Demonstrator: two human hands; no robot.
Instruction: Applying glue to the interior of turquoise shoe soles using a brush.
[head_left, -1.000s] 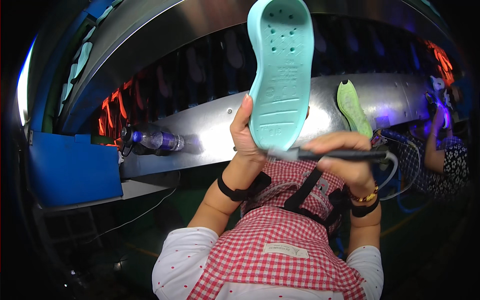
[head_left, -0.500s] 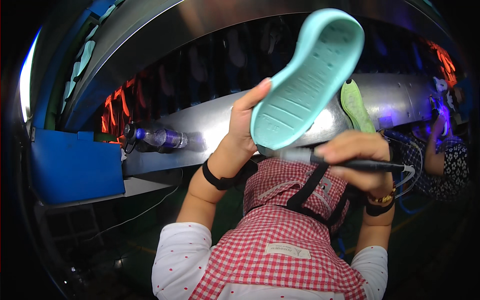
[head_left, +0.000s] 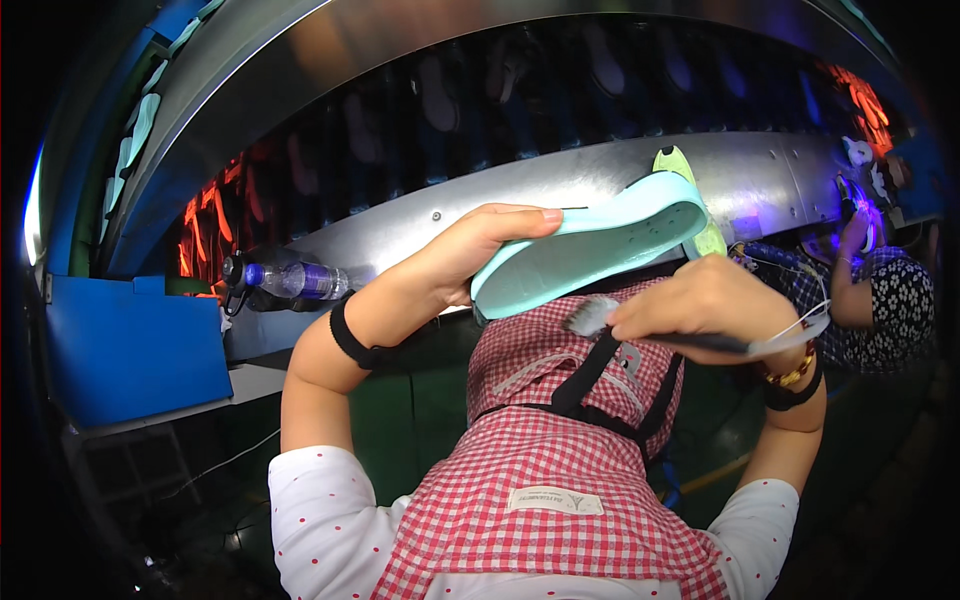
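A turquoise shoe sole (head_left: pixel 570 262) with a raised rim is tilted on its side in front of my chest. My left hand (head_left: pixel 492 240) grips it by its left end, thumb along the upper edge. In my right hand (head_left: pixel 700 312) is a dark-handled brush (head_left: pixel 592 317) with pale bristles and a thin tube at its back end. The bristles sit just below the sole, seemingly apart from it. Behind the sole, a light green sole (head_left: pixel 708 238) rests on the metal ledge.
A curved metal ledge (head_left: pixel 400 232) runs across ahead of me. A clear bottle (head_left: pixel 300 280) lies on it at the left, near a blue box (head_left: pixel 130 345). Soles hang in a dark conveyor beyond, with orange glow at both ends. A co-worker's patterned sleeve (head_left: pixel 900 308) shows at right.
My left hand has tipped the turquoise sole from nearly upright to lying on its side, lower down. The brush has moved away from the sole's lower edge.
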